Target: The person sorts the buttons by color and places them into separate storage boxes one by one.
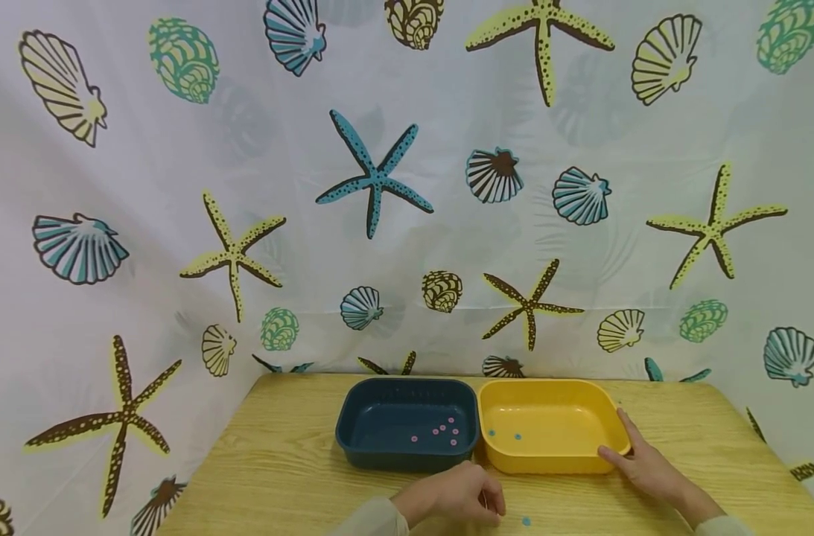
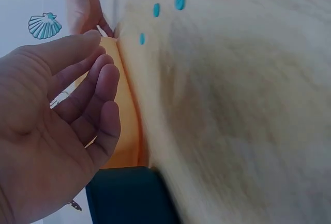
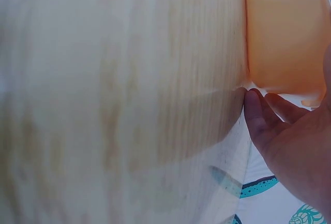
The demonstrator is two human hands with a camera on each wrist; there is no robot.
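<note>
My left hand (image 1: 456,495) is over the table in front of the two bins, its fingers loosely curled and nothing visible in them. In the left wrist view its thumb tip is close to the index fingertip. A small flat blue disc (image 1: 526,521) lies on the table just right of that hand; several such discs (image 2: 179,0) show in the left wrist view. My right hand (image 1: 648,465) holds the yellow bin (image 1: 547,465) at its front right corner, thumb at the front rim and fingers along the right side. Two blue discs (image 1: 517,437) lie inside this bin.
A dark blue bin (image 1: 407,460) stands directly left of the yellow one, with several small pink discs (image 1: 443,428) in it. Both are on a wooden table (image 1: 279,461), near its back edge. A curtain (image 1: 440,238) patterned with shells and starfish hangs behind and at the sides.
</note>
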